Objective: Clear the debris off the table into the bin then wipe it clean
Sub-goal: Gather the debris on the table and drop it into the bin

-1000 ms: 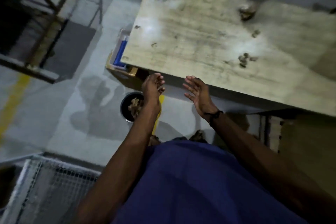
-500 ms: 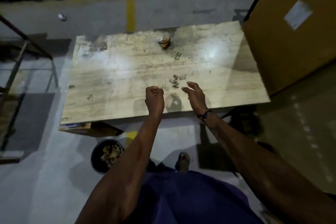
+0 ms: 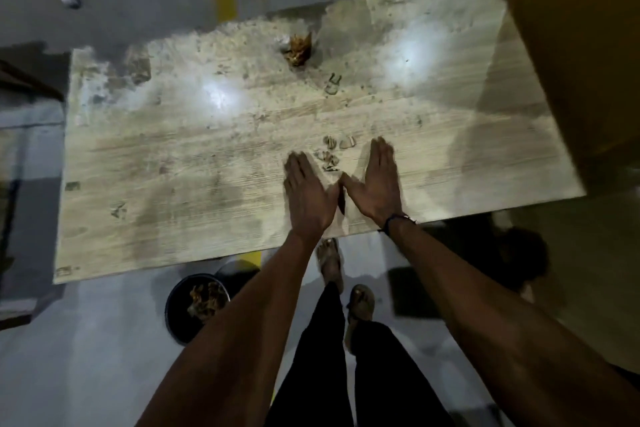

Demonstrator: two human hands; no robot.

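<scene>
text: none legible | labels — none | numbers, signs — none readable anywhere in view

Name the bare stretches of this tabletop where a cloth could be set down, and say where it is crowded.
Bare: the left half of the table, and the right end beside the cardboard box. Crowded: the middle, from the brown clump to the scraps between both hands.

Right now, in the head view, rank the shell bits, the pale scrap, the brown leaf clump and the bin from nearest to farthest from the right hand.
1. Shell bits, between the hands, left of right hand.
2. Pale scrap, mid-table.
3. Brown leaf clump, far edge.
4. Bin, on the floor, left.
</scene>
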